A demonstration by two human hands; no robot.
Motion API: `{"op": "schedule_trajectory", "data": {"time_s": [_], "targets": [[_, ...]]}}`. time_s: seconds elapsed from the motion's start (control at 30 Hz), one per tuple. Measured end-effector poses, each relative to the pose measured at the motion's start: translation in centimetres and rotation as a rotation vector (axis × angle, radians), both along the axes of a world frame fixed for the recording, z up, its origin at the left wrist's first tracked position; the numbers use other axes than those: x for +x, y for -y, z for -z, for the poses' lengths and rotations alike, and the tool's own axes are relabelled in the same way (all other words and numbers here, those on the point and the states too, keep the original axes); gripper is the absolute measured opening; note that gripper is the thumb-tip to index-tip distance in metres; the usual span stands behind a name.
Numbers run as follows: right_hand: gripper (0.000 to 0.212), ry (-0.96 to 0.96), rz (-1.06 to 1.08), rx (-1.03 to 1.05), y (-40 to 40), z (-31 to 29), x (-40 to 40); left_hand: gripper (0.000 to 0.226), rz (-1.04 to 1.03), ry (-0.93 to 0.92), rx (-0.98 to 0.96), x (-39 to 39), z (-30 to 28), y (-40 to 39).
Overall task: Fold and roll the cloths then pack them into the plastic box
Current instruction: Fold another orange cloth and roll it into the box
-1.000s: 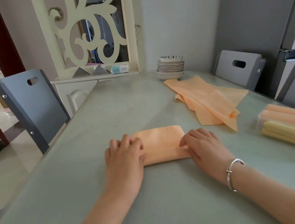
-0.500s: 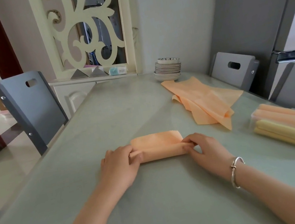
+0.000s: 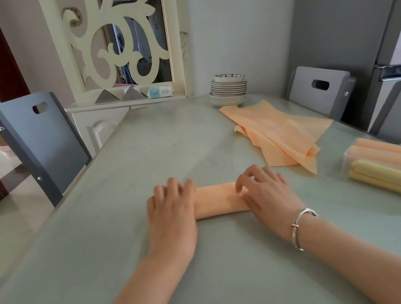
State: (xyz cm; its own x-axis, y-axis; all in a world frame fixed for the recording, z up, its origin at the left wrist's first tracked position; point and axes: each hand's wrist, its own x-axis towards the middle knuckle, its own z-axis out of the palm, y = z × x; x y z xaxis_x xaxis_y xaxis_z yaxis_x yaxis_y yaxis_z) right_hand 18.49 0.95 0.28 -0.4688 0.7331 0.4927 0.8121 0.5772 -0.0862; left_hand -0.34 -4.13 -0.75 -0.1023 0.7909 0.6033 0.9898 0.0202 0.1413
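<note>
Both my hands press on a rolled orange cloth in the middle of the pale grey-green table (image 3: 104, 247).

My left hand (image 3: 171, 215) lies flat, fingers straight and slightly spread, over the left end of the rolled orange cloth (image 3: 218, 199), hiding that end. My right hand (image 3: 267, 193), a silver bracelet (image 3: 300, 225) on its wrist, covers the right end with lightly bent fingers; they are blurred, so I cannot tell whether they curl round the roll or only press on it. Further back to the right lie loose orange cloths (image 3: 275, 131) in a crumpled pile, near a stack of white plates (image 3: 229, 90). At the far right stands the clear plastic box (image 3: 347, 163) with orange and yellow rolls in it, cut off by the frame edge.
</note>
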Motion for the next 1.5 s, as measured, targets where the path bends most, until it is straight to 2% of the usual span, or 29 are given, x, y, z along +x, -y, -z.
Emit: {"op": "schedule_trajectory", "data": {"time_s": [0.07,0.17,0.23,0.37,0.47,0.6,0.67,0.7,0.77,0.87,0.93,1.03,1.13,1.17,1.23,1.33,1.5], "targets": [[0.035,0.091,-0.067,0.044,0.1,0.1,-0.2,0.021,0.122,-0.099,-0.006,-0.1,-0.1,-0.2],[0.026,0.102,-0.119,-0.024,0.4,0.1,0.7,0.024,0.149,-0.170,-0.075,-0.4,-0.5,0.3],[0.028,0.061,-0.134,-0.076,0.6,0.0,1.5,0.014,0.165,-0.123,-0.119,-0.8,-0.1,0.6],[0.026,0.060,-0.115,-0.085,0.6,-0.2,1.1,0.017,0.223,-0.012,-0.141,-1.4,-0.5,0.7],[0.022,-0.022,-0.084,-0.131,0.8,-0.2,0.9,0.015,0.206,0.125,-0.125,-1.9,-0.6,0.3],[0.018,-0.184,-0.079,-0.320,1.1,-0.2,1.4,0.028,0.207,0.591,-0.353,-2.8,0.0,0.0],[0.019,-0.215,-0.040,-0.387,1.2,0.0,0.9,0.026,0.147,0.676,-0.373,-2.4,-0.1,-0.1],[0.020,-0.218,-0.010,-0.386,1.1,0.2,0.5,0.024,0.099,0.634,-0.359,-2.0,-0.2,0.0],[0.023,-0.177,0.047,-0.326,1.1,0.5,-0.2,0.023,-0.003,0.404,-0.241,-1.1,-0.4,0.2],[0.026,-0.016,0.053,-0.082,1.0,0.8,-0.6,0.025,0.105,0.081,0.012,-0.3,-0.4,0.2],[0.038,0.077,-0.031,-0.030,0.8,0.8,-0.4,0.025,0.243,-0.079,0.000,-0.3,-0.3,0.1],[0.059,0.199,-0.136,-0.188,0.7,0.4,0.6,0.028,0.266,-0.223,-0.123,-0.3,-0.8,0.3],[0.050,0.279,-0.180,-0.251,0.5,-0.1,1.4,0.015,0.254,-0.218,-0.179,-0.5,-1.2,1.2],[0.048,0.282,-0.192,-0.266,0.4,-0.1,1.6,0.021,0.259,-0.177,-0.204,-0.6,-1.3,1.3],[0.067,0.283,-0.207,-0.284,0.3,0.0,1.8,0.031,0.291,-0.106,-0.263,-1.0,-1.7,1.8],[0.049,0.256,-0.196,-0.302,0.4,-0.2,1.7,0.035,0.335,-0.063,-0.300,-1.6,-1.9,1.9],[0.045,0.297,-0.140,-0.277,1.1,-1.3,1.6,0.035,0.298,-0.076,-0.350,-1.5,-1.5,1.8]]}}
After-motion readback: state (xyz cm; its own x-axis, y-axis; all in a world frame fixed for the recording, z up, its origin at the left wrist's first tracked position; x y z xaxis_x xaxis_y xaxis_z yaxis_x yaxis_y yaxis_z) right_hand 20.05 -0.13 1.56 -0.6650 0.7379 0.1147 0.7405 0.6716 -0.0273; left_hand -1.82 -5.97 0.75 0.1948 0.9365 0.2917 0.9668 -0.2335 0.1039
